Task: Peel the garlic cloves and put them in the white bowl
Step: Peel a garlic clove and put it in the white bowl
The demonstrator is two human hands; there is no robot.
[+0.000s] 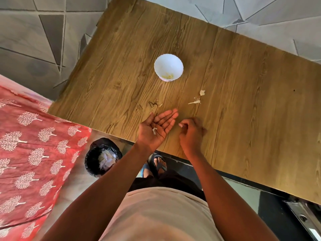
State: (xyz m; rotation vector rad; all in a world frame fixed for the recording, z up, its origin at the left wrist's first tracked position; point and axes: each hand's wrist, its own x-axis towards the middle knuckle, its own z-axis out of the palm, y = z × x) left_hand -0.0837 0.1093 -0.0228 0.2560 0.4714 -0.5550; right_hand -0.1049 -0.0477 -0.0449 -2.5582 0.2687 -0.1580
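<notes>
Presently, entry 1: step in hand, judged — clearing loose skin off the table after peeling. Best done by sweeping scraps w/ the curled hand into the cupped palm, keeping that palm level so nothing slides off, then tipping it over the bin.

Item: left hand (pixel 157 128). Palm up, fingers straight and relaxed, tips pointing away from the person. A scrap of garlic skin (pixel 154 130) lies on the palm, below the finger bases; not gripped, just carried.

Item: right hand (pixel 191 132). Back of hand up, fingers curled inward, tips aimed at the left hand's fingers. Whether thumb and forefinger pinch a bit of skin: cannot tell, too small.

Item: white bowl (pixel 168 67). Well beyond the left fingertips, on the wooden table (pixel 243 84). Pale yellow peeled garlic cloves (pixel 168 76) sit in its bottom.

Item: skin bits (pixel 195 101). On the table, beyond and outboard of the right knuckles, apart from the hand.

Item: black bin (pixel 102 157). On the floor, wrist-side of the left hand, holds white skins.
</notes>
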